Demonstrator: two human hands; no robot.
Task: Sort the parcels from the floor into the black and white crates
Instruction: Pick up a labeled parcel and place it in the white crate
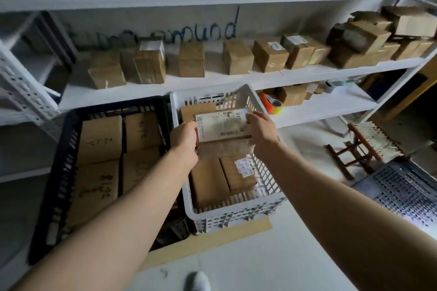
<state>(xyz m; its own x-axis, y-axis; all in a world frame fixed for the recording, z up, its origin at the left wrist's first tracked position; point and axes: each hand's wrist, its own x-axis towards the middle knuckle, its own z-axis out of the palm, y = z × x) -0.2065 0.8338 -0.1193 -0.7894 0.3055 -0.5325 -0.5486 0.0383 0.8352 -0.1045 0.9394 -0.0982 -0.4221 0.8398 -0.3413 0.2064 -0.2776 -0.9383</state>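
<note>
Parcel (222, 130) up in the middle of the frame, a brown box with a white printed label facing the camera, and both hands are on it! The left hand (185, 139) grips its left end, fingers curled round the edge; the right hand (260, 129) clamps the upper right corner, fingers bent over the label. It hangs right over the white crate (236, 214), centre of the frame, above the brown boxes (209, 184) lying inside. Just beside it on the left sits the black crate (63, 156), packed with cardboard boxes (99, 139) that carry handwritten marks. Both crates stand on a flat cardboard sheet (212, 236) on the floor. Across the upper half runs a white shelf (212, 82) carrying a row of boxes (191, 59), and at right a small wooden stool (354, 151) stands near a dark perforated crate (406, 191).
</note>
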